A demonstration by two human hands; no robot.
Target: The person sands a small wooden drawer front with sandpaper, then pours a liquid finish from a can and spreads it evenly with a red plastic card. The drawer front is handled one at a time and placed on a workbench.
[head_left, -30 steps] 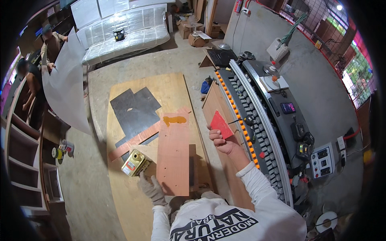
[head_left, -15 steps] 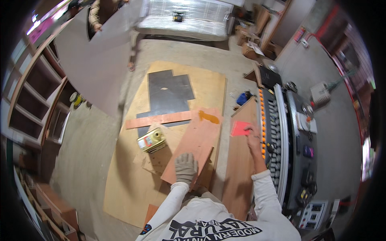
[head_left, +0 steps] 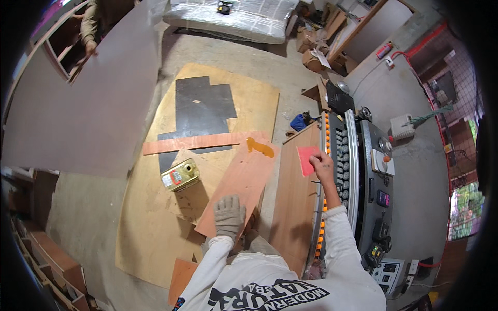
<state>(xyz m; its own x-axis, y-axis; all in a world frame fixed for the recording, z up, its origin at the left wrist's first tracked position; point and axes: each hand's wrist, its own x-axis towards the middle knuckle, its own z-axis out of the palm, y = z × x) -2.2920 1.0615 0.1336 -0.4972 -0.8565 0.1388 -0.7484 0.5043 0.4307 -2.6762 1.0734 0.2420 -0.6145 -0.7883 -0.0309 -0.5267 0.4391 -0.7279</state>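
Note:
My gloved left hand (head_left: 227, 215) lies flat with extended fingers on a pink wooden board (head_left: 249, 179), whose far end carries an amber puddle (head_left: 259, 149). My bare right hand (head_left: 322, 169) pinches a flat red piece (head_left: 303, 155) over a long brown panel (head_left: 288, 207) beside the machine. Left of the board, a gold metal can (head_left: 181, 175) stands on a plywood offcut (head_left: 193, 207). Beyond it, a narrow pink strip (head_left: 176, 143) crosses dark cut sheets (head_left: 205, 111). These rest on a large plywood sheet (head_left: 140, 228).
A roller machine (head_left: 350, 160) runs along the right, near a bench (head_left: 381, 202) with tools. At upper left, a person (head_left: 91, 28) holds a big pale sheet (head_left: 78, 119). A plastic-wrapped sofa (head_left: 228, 23) is at the back; wooden shelving (head_left: 57, 262) at lower left.
My left hand has moved from beside the can onto the board. My right hand has lowered the red piece. The co-worker's large sheet has swung closer on the left, and my view has shifted.

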